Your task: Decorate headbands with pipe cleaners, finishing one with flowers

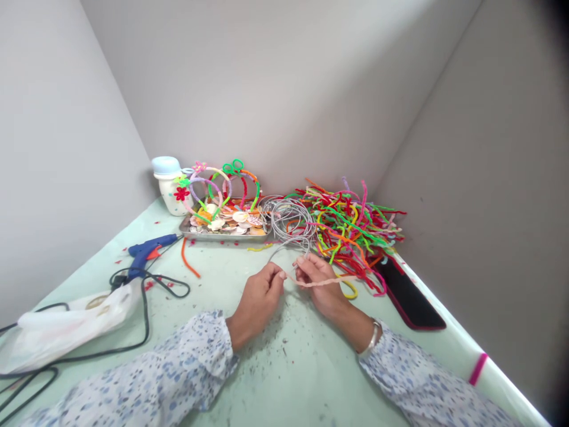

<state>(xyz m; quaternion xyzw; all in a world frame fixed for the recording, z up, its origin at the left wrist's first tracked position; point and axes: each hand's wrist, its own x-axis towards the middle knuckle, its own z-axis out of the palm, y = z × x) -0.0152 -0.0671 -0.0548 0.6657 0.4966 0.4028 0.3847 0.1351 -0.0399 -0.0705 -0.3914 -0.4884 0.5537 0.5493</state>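
A pale pink pipe cleaner (326,282) stretches from the fingertips of my left hand (260,299) across the front of my right hand (320,290). My left thumb and forefinger are pinched together on its left end. The fingers of my right hand are closed around a strand of grey wire near their tips. Just beyond both hands lies a loose coil of grey wire (291,220), with strands running down toward my fingers. The exact contact between wire and pipe cleaner is too small to make out.
Behind, a metal tray (226,236) holds shells and decorated hoops (208,178), beside a white jar (171,193). Pipe cleaners (351,222) pile up at right, near a dark phone (406,293). A blue glue gun (146,252), black cord (146,314) and plastic bag (75,323) lie left.
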